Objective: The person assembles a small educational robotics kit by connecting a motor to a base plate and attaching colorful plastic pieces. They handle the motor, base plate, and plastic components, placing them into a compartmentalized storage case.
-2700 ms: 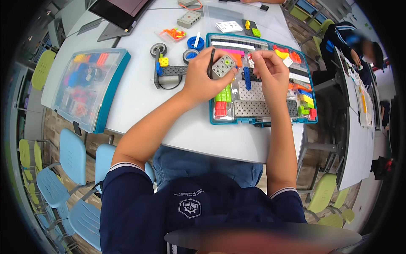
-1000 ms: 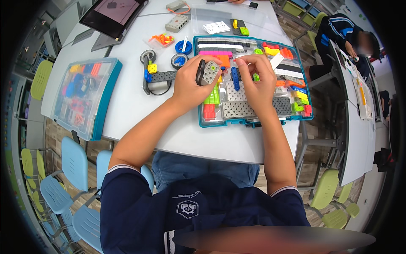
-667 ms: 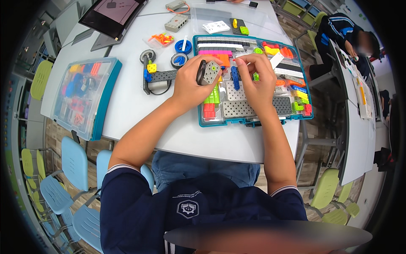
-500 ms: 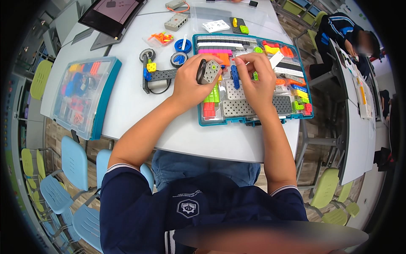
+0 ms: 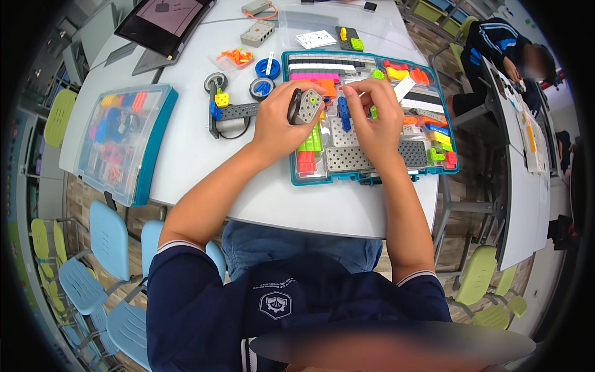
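My left hand (image 5: 276, 124) is closed around a grey motor block (image 5: 309, 106) with a green hub and a looped black cable (image 5: 294, 106). It is held over the left side of an open teal parts case (image 5: 372, 177). To its right, my right hand (image 5: 379, 121) hovers above the case with thumb and forefinger pinched together; anything between the fingertips is too small to tell. Just below that pinch, a blue connector piece (image 5: 344, 114) shows in the case. Grey perforated plates (image 5: 347, 159) lie along its near side.
Left of the case lies a grey beam assembly (image 5: 238, 111) with wheels. Behind it are a bag of orange pieces (image 5: 234, 58), a blue wheel (image 5: 268, 67), a grey hub (image 5: 258, 33) and a laptop (image 5: 162, 28). A closed parts case (image 5: 127, 142) overhangs the table's left edge. Another person (image 5: 505, 53) sits at right.
Almost nothing differs; both hands hold the same pose over the case, and the motor block stays in my left hand.
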Tool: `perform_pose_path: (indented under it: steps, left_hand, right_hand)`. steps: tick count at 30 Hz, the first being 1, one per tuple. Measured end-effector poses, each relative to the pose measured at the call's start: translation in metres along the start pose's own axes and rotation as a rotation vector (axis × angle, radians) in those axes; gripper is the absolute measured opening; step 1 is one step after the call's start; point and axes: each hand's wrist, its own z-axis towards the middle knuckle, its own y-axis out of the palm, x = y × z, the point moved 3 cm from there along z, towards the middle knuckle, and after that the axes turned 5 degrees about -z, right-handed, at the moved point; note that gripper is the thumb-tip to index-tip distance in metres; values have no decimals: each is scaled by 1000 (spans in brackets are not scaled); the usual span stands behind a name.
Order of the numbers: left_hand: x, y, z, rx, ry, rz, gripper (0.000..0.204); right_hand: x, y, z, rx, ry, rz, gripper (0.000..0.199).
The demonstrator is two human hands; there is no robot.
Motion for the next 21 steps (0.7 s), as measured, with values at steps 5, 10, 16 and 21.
perform_pose_path:
  steps: [5, 10, 16, 21]
  left_hand:
    - [1, -1, 0, -4, -7, -2, 22]
    - [2, 0, 0, -6, 14, 14, 21]
    - [2, 0, 0, -9, -16, -1, 21]
    - [1, 1, 0, -8, -16, 18, 21]
  right_hand:
    - [-1, 1, -1, -2, -2, 10, 6]
    - [-1, 1, -1, -2, -7, 7, 6]
    - [-2, 0, -1, 3, -15, 7, 6]
    - [-5, -2, 0, 29, -28, 43, 6]
